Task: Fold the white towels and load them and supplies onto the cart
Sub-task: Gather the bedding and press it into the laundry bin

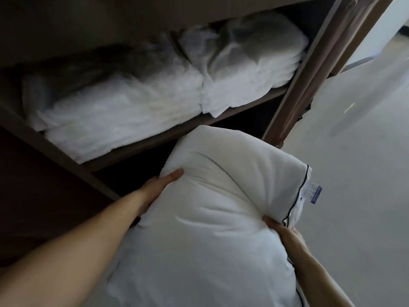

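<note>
A white pillow [210,207] with dark piping is held in front of a brown shelf unit [294,103]. It is gripped at one side by the left hand [161,187], thumb laid along the top, and by the right hand [285,234] below a label [315,192]. Folded white towels [132,111] are stacked on the shelf above. A pale floor [365,173] is seen to the right.

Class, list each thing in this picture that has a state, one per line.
pillow, held up, squeezed between both hands
left hand, grips pillow's side
right hand, grips pillow's piped edge
towels, folded, stacked on shelf
</note>
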